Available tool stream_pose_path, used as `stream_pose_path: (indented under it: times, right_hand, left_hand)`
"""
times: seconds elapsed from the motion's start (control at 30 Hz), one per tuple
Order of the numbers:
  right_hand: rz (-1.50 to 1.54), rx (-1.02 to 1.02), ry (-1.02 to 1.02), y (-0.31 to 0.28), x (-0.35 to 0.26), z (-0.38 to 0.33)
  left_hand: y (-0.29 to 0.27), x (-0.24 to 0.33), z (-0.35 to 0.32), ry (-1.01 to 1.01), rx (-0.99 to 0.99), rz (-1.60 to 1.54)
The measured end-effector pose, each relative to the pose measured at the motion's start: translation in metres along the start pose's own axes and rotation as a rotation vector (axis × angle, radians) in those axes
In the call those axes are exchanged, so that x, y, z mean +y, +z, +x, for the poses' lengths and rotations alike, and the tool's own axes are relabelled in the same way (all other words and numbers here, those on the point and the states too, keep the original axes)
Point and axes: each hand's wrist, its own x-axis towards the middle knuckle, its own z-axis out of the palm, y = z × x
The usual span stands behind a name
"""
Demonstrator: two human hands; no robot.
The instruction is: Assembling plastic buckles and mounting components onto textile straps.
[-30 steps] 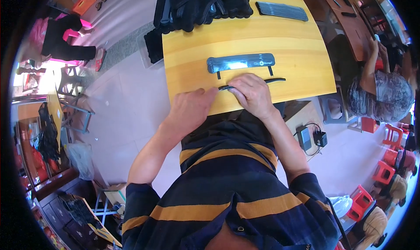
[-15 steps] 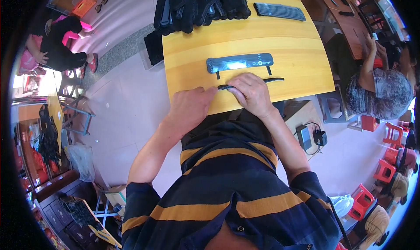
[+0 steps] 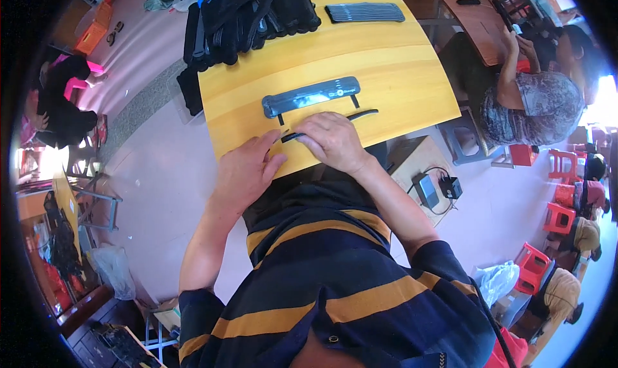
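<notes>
A thin black strip (image 3: 365, 114) lies along the near part of the yellow table (image 3: 405, 78). My right hand (image 3: 333, 139) is closed over its middle, with a short end poking out to the left and a longer one to the right. My left hand (image 3: 241, 168) is beside the left end, its thumb and forefinger apart and nothing visible between them. Just beyond my hands lies a flat, glossy dark-grey bundle of strips (image 3: 312, 98) with pale print. Two short black tabs, a left one (image 3: 281, 119) and a right one (image 3: 355, 101), stick out from its near edge.
A heap of black strips (image 3: 251, 24) covers the table's far left, and a ribbed dark stack (image 3: 365, 12) lies at its far right. Below the table's right edge, a box (image 3: 412, 168) bears a grey device and a black adapter. A person (image 3: 537, 107) sits at right.
My left hand has come away from the strip's left end and its fingers have spread. My right hand stays on the strip. The whole view has shifted, moving the table leftward.
</notes>
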Motion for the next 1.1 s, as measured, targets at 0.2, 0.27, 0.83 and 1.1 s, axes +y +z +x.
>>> stream_pose_path:
  times: [0.2, 0.27, 0.83, 1.1]
  right_hand:
    - [0.217, 0.280, 0.436, -0.031, -0.034, 0.013]
    - [0.629, 0.463, 0.413, -0.040, -0.030, 0.015]
    - [1.439, 0.806, 0.926, -0.043, 0.002, -0.032]
    - [-0.168, 0.093, 0.155, -0.064, -0.034, -0.017]
  left_hand:
    - [0.001, 0.012, 0.008, -0.025, 0.177, -0.238]
    - [0.003, 0.019, 0.009, -0.043, 0.166, -0.309]
    - [0.037, 0.013, 0.015, -0.192, 0.031, -0.854]
    - [0.041, -0.008, 0.028, -0.370, -0.241, -1.163]
